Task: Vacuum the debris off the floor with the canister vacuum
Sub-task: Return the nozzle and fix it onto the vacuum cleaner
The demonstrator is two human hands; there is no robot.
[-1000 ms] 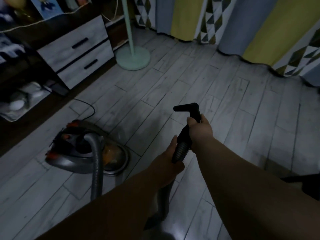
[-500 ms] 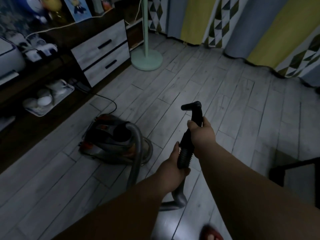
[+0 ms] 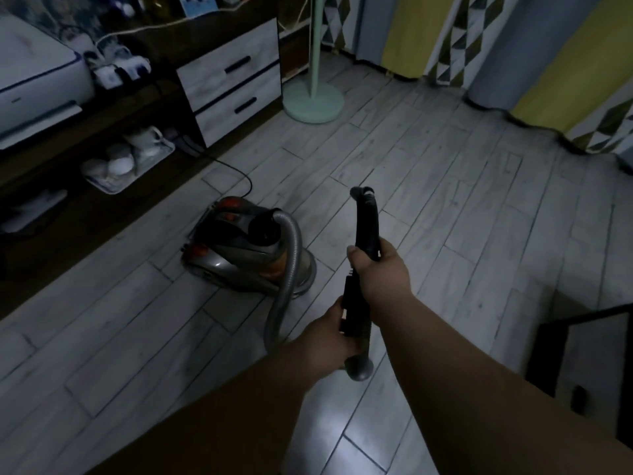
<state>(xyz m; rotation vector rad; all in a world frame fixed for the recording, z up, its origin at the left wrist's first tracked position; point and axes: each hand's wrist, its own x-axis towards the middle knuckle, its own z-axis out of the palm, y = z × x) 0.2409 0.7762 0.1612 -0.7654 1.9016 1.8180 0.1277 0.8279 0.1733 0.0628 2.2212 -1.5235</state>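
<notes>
The canister vacuum is dark grey with orange parts, its hose silver-grey, its handle black. The floor has pale grey wood-grain planks. At its far edge hang yellow and grey-blue curtains with triangle-patterned strips; the stand base is mint green.

Both hands grip the vacuum handle
</notes>
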